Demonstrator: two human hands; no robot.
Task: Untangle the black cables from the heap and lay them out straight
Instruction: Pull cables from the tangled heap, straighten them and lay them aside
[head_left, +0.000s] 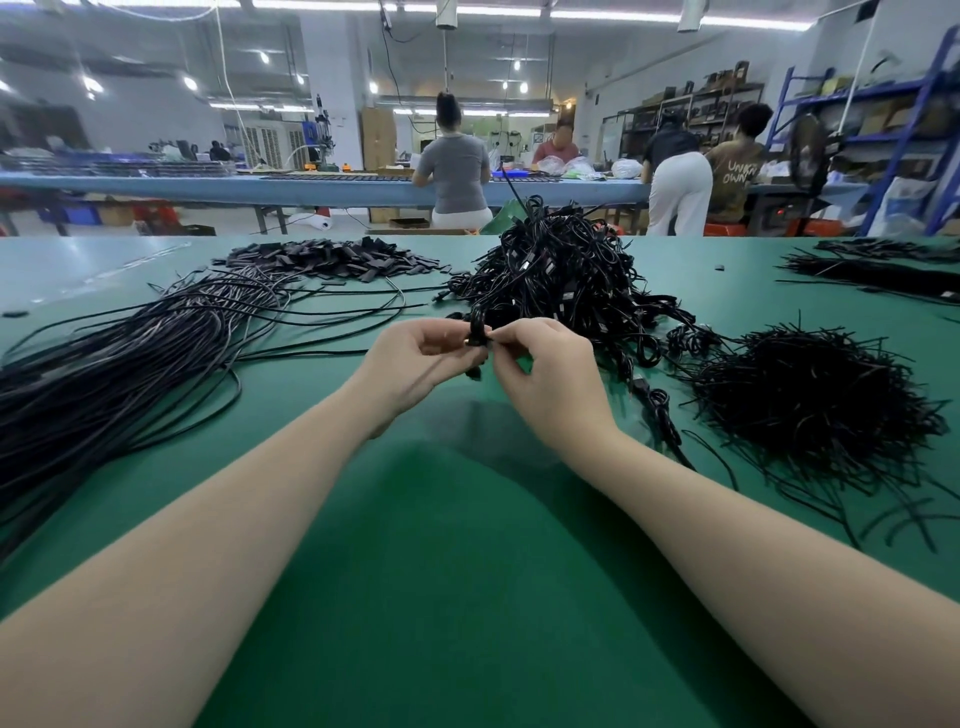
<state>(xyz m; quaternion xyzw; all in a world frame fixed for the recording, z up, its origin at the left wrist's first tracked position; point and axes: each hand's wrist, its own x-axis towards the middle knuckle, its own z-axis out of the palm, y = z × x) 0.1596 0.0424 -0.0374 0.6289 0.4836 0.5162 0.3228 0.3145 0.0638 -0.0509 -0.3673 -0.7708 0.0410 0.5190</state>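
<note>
A tall heap of coiled black cables (561, 270) rises in the middle of the green table (467, 571). Just in front of it, my left hand (410, 364) and my right hand (545, 374) meet above the table and both pinch one small coiled black cable bundle (477, 335). The bundle's lower end pokes out below my fingers. At the left, a wide sheaf of straightened black cables (130, 353) lies spread out on the table, running from the near left edge toward the far middle.
A mound of short black ties (810, 400) sits at the right. A pile of small flat black pieces (332, 257) lies at the far left-middle. More black strands (878, 270) lie at the far right. Several people work at a blue bench (208, 187) beyond.
</note>
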